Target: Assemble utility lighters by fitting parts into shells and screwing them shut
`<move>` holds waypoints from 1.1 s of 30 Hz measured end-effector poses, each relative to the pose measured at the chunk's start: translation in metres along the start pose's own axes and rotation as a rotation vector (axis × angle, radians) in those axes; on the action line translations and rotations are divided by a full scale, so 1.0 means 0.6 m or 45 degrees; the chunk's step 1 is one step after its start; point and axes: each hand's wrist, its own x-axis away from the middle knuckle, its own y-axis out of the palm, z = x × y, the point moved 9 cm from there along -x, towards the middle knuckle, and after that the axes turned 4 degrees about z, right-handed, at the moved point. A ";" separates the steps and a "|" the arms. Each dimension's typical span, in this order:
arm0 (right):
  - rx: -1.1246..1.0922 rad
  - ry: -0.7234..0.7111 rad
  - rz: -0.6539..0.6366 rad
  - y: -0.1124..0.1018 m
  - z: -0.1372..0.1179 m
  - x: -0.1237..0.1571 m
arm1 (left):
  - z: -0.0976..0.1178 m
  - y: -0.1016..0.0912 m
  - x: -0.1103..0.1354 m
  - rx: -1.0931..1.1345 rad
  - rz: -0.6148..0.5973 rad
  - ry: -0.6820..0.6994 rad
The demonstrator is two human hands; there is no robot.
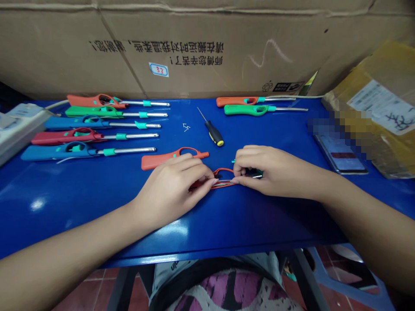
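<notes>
Near the middle of the blue table, an orange lighter half-shell [223,185] with inner parts showing lies between my hands. My left hand [181,185] pinches its left part with thumb and index finger. My right hand [262,168] is closed at its right end, with a metal tube poking out past the fingers. Much of the lighter is hidden by both hands. Just behind my left hand rests another orange lighter shell [152,161], without a tube. Farther back lies a small black and yellow screwdriver [214,133], with several tiny screws [186,127] to its left.
Several long-tube lighters [78,135] lie in a row at left, beside a white power strip [22,125]. Two more lighters [240,110] lie at the back right. A phone [343,151] leans by a taped parcel [372,95]. A large cardboard box [194,26] stands behind.
</notes>
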 end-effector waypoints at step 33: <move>-0.095 0.173 0.242 -0.029 0.018 -0.004 | 0.021 0.003 0.006 0.008 0.018 0.188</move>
